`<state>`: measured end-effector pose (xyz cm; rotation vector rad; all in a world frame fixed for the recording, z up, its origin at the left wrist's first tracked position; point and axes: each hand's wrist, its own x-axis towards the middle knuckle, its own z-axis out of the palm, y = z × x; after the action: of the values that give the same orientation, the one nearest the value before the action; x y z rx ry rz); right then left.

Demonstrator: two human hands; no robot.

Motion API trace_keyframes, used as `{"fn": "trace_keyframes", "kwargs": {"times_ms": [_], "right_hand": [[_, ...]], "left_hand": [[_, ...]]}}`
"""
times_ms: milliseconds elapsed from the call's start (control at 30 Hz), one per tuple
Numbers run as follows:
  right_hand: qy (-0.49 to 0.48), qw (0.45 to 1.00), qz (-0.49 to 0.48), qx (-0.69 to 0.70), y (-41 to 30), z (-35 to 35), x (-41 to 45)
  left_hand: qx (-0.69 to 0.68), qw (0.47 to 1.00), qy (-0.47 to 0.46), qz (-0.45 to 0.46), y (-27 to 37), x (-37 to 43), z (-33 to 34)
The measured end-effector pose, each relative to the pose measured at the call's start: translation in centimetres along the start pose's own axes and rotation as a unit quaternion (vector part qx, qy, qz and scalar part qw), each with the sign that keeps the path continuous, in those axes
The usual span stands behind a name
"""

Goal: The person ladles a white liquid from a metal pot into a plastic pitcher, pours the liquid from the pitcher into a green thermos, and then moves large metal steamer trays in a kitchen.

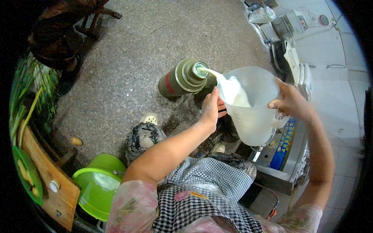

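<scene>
A translucent plastic pitcher (253, 126) is tilted over the floor in both hands. My right hand (293, 100) grips its rim on the handle side, while the handle points down to the right. My left hand (210, 108) steadies the spout side, thumb near the lip and fingers under the wall. Foamy whitish liquid (236, 92) lies along the inside. A thin stream of it runs from the spout into the mouth of an olive-green thermos flask (177, 81). The flask has a red band and looks uncapped; its base stands on the speckled floor.
A lime-green bucket (116, 163) stands at lower left, beside a wooden board (49, 174) bearing a white cap (54, 185) and a green basket (38, 192). Green onions (35, 87) lie farther left. A metal stove (288, 163) is close on the right. One small potato-like item (76, 141) lies on the floor.
</scene>
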<state>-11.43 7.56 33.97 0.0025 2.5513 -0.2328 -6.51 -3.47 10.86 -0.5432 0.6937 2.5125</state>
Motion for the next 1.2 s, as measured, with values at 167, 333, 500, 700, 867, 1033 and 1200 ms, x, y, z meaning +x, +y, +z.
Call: {"fn": "trace_keyframes", "kwargs": {"times_ms": [167,333,500,700,867,1033,1200], "right_hand": [[0.021,0.997,0.007,0.08,2.9,3.1,-0.2],[0.007,0.967,-0.019,0.255,7.4,8.7,-0.4],[-0.007,0.859,0.091,0.504,13.0,17.4,-0.1],[0.031,0.804,0.151,0.575,13.5,25.6,2.3],[0.074,0.82,0.1,0.559,15.6,31.4,4.7],[0.014,0.837,0.106,0.537,17.8,34.2,6.3],[0.065,0.941,0.164,0.29,20.2,36.0,7.2]], "left_hand": [[0.043,0.996,0.078,0.03,0.1,0.4,-0.8],[0.069,0.988,0.136,0.031,-0.5,0.9,-2.0],[0.108,0.984,0.143,-0.013,-1.6,0.9,-2.2],[0.076,0.984,0.159,0.015,-3.2,2.5,-4.4],[0.145,0.976,0.151,0.06,-3.5,2.8,-4.4],[0.206,0.956,0.199,0.064,-2.6,2.0,-2.8],[0.187,0.967,0.162,0.058,-2.5,2.0,-4.5]]}}
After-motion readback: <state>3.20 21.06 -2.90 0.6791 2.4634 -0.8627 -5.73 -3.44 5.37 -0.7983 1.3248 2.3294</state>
